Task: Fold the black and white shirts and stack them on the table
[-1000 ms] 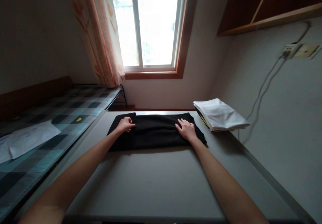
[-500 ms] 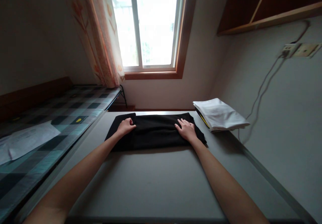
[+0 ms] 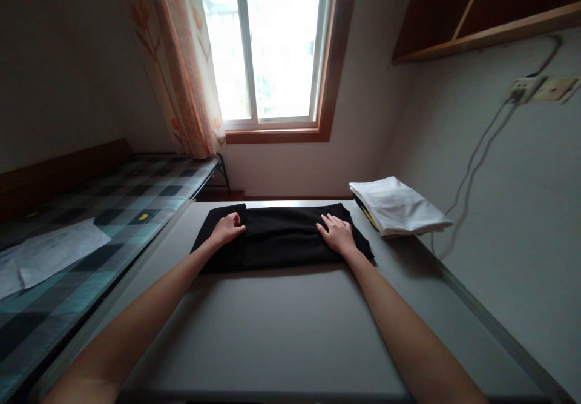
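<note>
A black folded garment (image 3: 281, 240) lies flat in a wide strip across the grey table. Its left end is turned over in a flap, whose edge runs beside my left hand (image 3: 228, 229). The fingers of that hand are curled, thumb against forefinger, at the flap's edge; the cloth there is mostly hidden by them. On the right part of the garment rests my right hand (image 3: 336, 234), palm down with its fingers spread. Slight creases run through the cloth between the two hands. Which kind of garment it is, I cannot tell.
Folded white cloth (image 3: 399, 205) tops a stack at the table's (image 3: 281, 331) back right, against the wall. Left of the table is a bed with a checked mattress (image 3: 104, 192) and paper sheets (image 3: 59, 252) on it. A cable (image 3: 474, 155) hangs from a wall socket.
</note>
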A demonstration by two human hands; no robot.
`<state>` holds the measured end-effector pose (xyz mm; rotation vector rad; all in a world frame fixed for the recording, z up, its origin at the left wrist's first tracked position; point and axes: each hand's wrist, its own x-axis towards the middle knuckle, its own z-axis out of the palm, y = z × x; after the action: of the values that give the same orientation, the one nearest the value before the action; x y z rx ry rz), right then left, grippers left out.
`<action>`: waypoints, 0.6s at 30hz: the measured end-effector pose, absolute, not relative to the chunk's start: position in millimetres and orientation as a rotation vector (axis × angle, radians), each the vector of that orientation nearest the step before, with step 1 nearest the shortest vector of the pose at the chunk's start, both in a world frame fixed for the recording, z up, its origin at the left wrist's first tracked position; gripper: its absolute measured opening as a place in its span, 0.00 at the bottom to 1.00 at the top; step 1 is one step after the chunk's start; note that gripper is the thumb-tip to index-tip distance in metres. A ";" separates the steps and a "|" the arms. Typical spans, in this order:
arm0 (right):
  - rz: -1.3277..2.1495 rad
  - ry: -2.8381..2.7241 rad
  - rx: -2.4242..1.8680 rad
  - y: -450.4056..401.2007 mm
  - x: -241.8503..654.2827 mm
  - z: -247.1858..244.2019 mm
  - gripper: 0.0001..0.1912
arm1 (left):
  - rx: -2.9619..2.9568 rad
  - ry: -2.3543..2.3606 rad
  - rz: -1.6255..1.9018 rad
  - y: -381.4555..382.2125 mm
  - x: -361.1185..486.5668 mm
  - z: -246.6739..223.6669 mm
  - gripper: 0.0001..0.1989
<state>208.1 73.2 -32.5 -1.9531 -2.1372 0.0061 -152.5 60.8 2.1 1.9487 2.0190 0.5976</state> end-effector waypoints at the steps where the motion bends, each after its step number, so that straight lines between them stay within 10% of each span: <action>1: 0.006 -2.137 -1.952 73.2 208.0 -32.5 0.29 | 1.987 2.041 0.561 59.4 -149.9 2.2 0.07; 18: -0.211 -2.321 -1.358 52.0 186.4 -28.7 0.28 | 2.380 2.161 0.600 44.7 -126.3 -29.4 0.17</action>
<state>186.4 52.0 -28.7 -1.3584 -2.3207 -0.2108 -126.3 44.7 -29.4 2.3799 2.1605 0.5998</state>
